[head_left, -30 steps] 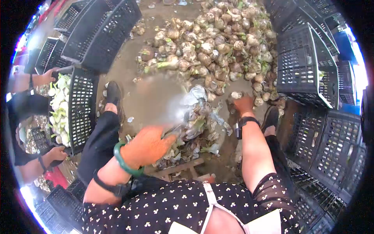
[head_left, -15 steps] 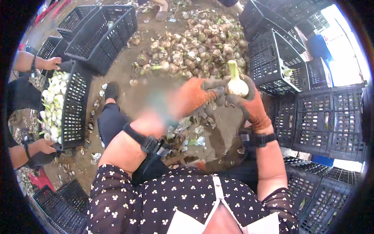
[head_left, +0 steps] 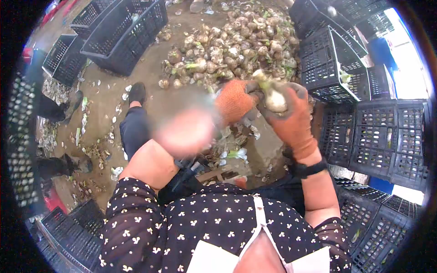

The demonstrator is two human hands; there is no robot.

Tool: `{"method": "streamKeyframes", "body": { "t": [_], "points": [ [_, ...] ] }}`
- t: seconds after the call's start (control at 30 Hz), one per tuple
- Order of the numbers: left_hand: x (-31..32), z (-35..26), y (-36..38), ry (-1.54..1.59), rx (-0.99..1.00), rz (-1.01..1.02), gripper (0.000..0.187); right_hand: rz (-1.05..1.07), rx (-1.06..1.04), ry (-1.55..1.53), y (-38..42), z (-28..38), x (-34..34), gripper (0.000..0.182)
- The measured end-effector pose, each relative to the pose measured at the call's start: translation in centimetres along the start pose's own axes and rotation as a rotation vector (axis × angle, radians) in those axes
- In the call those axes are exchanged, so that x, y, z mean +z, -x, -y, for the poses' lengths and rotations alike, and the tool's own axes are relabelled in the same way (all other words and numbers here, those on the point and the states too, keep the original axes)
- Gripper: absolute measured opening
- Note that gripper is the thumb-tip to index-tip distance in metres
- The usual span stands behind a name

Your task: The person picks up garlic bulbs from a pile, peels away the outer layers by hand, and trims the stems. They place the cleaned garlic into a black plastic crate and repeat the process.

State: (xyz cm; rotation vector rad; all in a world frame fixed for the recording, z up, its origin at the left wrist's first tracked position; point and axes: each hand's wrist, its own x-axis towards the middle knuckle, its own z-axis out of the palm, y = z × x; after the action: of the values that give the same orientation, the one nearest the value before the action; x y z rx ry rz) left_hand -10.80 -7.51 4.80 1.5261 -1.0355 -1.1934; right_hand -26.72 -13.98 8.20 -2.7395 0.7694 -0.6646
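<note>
Orange-gloved right hand (head_left: 293, 120) is grasping a pale bulb (head_left: 276, 101) in its dark fingers, stem leaning up and left. Left hand (head_left: 236, 102), similar glove, is curling its fingers just left of the bulb, by the stem; can't tell if it's pinching anything, wrist is showing blurred. Peel scraps (head_left: 236, 154) are littering the ground below and left of the bulb. Heap (head_left: 227, 50) of dirt-stained bulbs is lying beyond it. Black crate (head_left: 316, 63) is standing right of it; another dark crate (head_left: 145, 41) is sitting well off to its far left.
</note>
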Motion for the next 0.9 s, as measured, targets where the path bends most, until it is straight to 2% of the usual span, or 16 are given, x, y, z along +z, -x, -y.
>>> {"method": "streamKeyframes", "body": {
  "t": [0.03, 0.07, 0.1, 0.13, 0.3, 0.37, 0.43, 0.5, 0.53, 0.6, 0.63, 0.67, 0.7, 0.77, 0.83, 0.9],
  "points": [
    [-0.4, 0.4, -0.2, -0.106, 0.101, -0.012, 0.025, 0.003, 0.002, -0.005, 0.0, -0.3, 0.4, 0.059],
    [-1.5, -1.8, 0.8, -0.001, -0.072, 0.096, 0.027, 0.052, 0.218, -0.432, 0.1, -1.0, 0.7, 0.060],
    [-1.5, -1.7, 0.7, -0.002, -0.076, 0.094, 0.027, 0.100, 0.436, -0.862, 0.1, -1.6, 0.6, 0.061],
    [-1.5, -1.2, 0.5, 0.045, -0.044, 0.072, 0.030, 0.096, 0.327, -0.835, 0.0, -2.0, 0.6, 0.062],
    [-1.4, -0.4, 0.2, 0.234, 0.097, 0.071, 0.034, 0.135, 0.381, -1.032, 0.0, -0.1, 0.6, 0.061],
    [-2.1, -1.2, 0.3, 0.235, -0.001, 0.145, 0.033, 0.345, 0.677, -1.297, -0.4, -0.2, -0.7, 0.053],
    [-2.4, -2.6, 0.6, 0.155, 0.001, 0.252, 0.030, 0.417, 0.634, -1.424, -0.3, -1.6, 0.3, 0.050],
    [-1.0, 0.1, -0.9, 0.125, 0.163, 0.222, 0.026, 0.529, 0.793, -2.296, 0.8, -3.7, 1.8, 0.049],
    [-0.2, 0.6, -1.1, -0.010, 0.268, 0.007, 0.026, 0.517, 0.792, -2.297, 1.0, -3.6, 2.1, 0.049],
    [1.5, 1.3, -1.1, -0.247, 0.560, -0.388, 0.028, 0.037, 0.908, -2.031, -0.4, -0.1, 2.9, 0.043],
    [2.1, 1.0, -0.5, -0.248, 0.561, -0.377, 0.028, -0.188, 0.953, -1.874, -0.6, 0.6, 3.1, 0.039],
    [2.6, 0.5, 0.2, -0.388, 0.521, -0.368, 0.029, -0.249, 0.655, -1.452, 0.4, -1.1, 5.3, 0.030],
    [3.0, 0.2, 0.4, -0.527, 0.484, -0.359, 0.030, -0.264, 0.661, -1.448, 0.5, -2.0, 5.2, 0.030],
    [3.2, 0.8, 0.2, -0.548, 0.511, -0.352, 0.025, -0.235, 0.409, -1.133, 0.5, -3.4, 4.8, 0.051],
    [3.1, 0.6, 0.1, -0.204, 0.227, -0.334, 0.019, -0.231, 0.576, -1.370, 0.1, -3.6, 4.7, 0.047],
    [2.1, 0.6, -0.7, -0.078, 0.182, -0.399, 0.016, -0.124, 0.257, -0.793, 0.0, -3.7, 5.2, 0.039]
  ]
}}
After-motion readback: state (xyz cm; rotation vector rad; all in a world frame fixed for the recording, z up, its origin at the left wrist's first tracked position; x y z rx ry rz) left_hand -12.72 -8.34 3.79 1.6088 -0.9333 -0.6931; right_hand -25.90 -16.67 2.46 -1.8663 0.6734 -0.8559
